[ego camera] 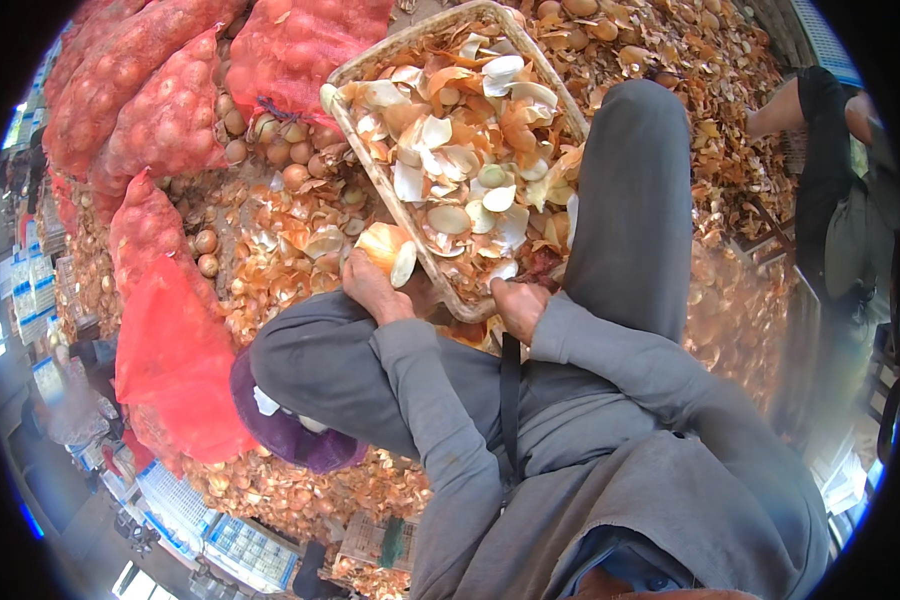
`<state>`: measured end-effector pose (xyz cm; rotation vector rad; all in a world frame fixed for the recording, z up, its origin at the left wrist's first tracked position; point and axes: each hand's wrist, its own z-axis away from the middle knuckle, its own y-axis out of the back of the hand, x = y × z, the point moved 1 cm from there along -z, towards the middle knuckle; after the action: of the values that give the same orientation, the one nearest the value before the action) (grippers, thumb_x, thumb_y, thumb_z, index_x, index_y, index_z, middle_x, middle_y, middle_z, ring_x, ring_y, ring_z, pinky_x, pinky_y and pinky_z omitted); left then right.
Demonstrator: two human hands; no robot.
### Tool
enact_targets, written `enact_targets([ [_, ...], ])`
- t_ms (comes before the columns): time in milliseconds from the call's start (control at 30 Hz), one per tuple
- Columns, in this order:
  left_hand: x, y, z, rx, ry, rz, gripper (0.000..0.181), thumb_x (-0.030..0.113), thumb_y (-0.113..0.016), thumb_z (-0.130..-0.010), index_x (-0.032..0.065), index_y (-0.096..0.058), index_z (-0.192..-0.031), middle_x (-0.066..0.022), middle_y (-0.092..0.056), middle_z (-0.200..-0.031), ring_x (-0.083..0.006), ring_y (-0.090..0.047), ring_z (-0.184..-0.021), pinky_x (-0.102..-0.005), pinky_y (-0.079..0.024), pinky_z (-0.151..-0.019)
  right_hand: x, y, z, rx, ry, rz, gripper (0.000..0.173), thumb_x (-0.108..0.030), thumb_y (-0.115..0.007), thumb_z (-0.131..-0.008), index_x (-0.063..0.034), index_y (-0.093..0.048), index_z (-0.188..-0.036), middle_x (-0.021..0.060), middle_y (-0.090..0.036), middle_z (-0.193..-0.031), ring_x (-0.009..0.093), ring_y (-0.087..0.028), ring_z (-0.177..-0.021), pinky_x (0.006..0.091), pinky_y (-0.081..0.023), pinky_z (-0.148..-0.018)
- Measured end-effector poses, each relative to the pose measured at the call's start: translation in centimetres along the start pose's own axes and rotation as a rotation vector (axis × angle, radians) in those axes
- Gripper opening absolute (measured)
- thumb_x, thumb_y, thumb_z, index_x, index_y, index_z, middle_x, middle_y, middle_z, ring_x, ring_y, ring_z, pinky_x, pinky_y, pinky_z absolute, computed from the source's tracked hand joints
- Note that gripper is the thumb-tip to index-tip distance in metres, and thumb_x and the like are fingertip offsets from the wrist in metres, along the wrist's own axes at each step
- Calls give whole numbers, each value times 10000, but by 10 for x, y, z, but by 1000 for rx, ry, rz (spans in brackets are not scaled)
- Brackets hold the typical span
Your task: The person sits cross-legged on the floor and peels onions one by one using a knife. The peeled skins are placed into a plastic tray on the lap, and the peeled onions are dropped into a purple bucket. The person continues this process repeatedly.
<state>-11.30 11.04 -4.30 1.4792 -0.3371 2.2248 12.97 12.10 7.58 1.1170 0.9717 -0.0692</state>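
My left hand (375, 285) holds an onion (384, 247) with golden skin, just outside the near left edge of a worn plastic tub (379, 176). A pale flap of onion layer (403, 264) stands out from its right side. My right hand (521, 306) is curled at the tub's near right corner, its fingertips by a white onion piece (503, 271). Whether it grips something is hidden from above. A dark red scrap (544, 266) lies just beyond its knuckles. Brown skins and white onion layers (450, 161) fill much of the tub.
Red mesh sacks of onions (161, 112) are at the upper left, with loose onions (206, 241) beside them. A purple mesh bag (307, 446) sits by my left knee. Onion skins (292, 240) cover the floor. Another person's leg (821, 112) is at the right.
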Motion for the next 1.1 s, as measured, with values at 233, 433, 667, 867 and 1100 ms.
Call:
enact_targets([
  [233,-32,2,7,45,-321,-345,378,190,-559,-956,-87,-598,-1209,-193,-672,-1130,-304,-670,-1018,-405,-548,-889,-22,-3,-8,39,85,153,334,-100,-590,-904,1,-538,-1218,204,-675,-919,375,-711,-710,453,-576,-593],
  [433,22,-28,51,184,-155,-433,479,248,-599,-945,-88,-569,-1285,-268,-660,-1199,-362,-669,-1060,-431,-541,-913,-19,-12,-5,43,130,231,453,-86,-584,-899,44,-504,-1325,186,-665,-944,313,-728,-713,409,-581,-571],
  [667,35,-33,63,238,-163,-424,522,258,-635,-908,-82,-554,-1296,-282,-634,-1227,-401,-648,-1086,-452,-528,-937,-24,-12,-9,2,106,264,334,-82,-579,-906,35,-524,-1214,188,-658,-897,317,-722,-701,409,-578,-562],
  [867,24,-35,69,169,-461,-553,532,204,-684,-841,-65,-561,-1283,-262,-605,-1238,-429,-598,-1140,-483,-475,-1013,-16,14,-46,-94,18,128,183,-55,-593,-888,8,-513,-1040,203,-665,-833,384,-707,-720,449,-560,-571],
  [1100,35,-32,67,180,-250,-452,468,181,-649,-883,-64,-563,-1272,-260,-613,-1220,-412,-611,-1124,-474,-495,-986,-12,-4,-15,-11,12,56,404,-86,-580,-887,14,-552,-1278,187,-685,-842,354,-695,-667,449,-551,-560],
])
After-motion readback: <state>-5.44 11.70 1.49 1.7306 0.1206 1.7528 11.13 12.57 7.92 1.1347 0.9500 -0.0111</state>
